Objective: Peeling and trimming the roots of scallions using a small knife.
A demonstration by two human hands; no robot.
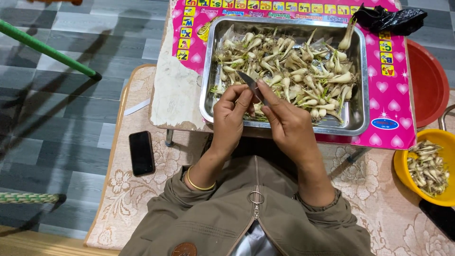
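A steel tray (361, 110) on a small pink table (395, 102) holds several pale bulbs with roots and stems (294, 66). My right hand (289, 123) grips a small knife (251, 84), its blade pointing up and left over the tray's near edge. My left hand (230, 116) is closed beside the blade, fingertips touching it; whatever it pinches is hidden by the fingers. Both hands hover over the tray's front rim. A gold bangle (199, 182) circles my left wrist.
A black phone (141, 152) lies on the patterned mat (128, 199) at left. A yellow bowl (403, 178) with trimmed bulbs sits at right, beside a red basin (429, 80). A black plastic bag (388, 19) rests at the table's far corner. A green pole (47, 50) crosses the grey floor.
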